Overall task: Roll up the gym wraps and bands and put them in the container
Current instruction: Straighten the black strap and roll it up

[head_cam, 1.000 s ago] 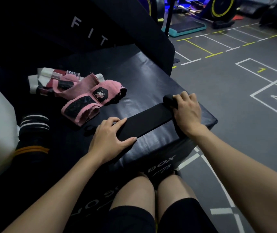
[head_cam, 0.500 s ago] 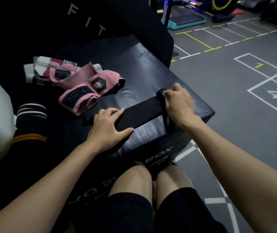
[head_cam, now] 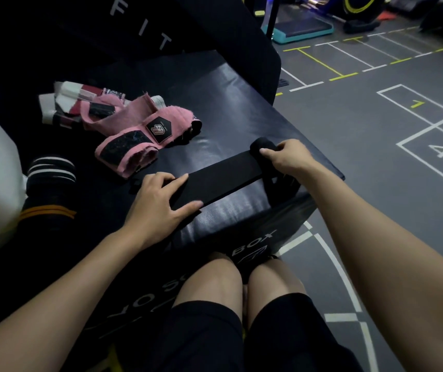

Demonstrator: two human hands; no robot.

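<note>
from the head view, we press our left hand (head_cam: 161,205), fingers flat, on the black wrap (head_cam: 220,174) lying across the padded box (head_cam: 241,108). our right hand (head_cam: 286,158) curls around its rolled end (head_cam: 262,146). pink wraps (head_cam: 139,130) lie nearby.

The left hand (head_cam: 158,208) lies flat with straight fingers and spread thumb, palm pressing down. The right hand (head_cam: 286,157) is curled, fingertips pinching. Both forearms reach forward, bare, above the knees.
</note>
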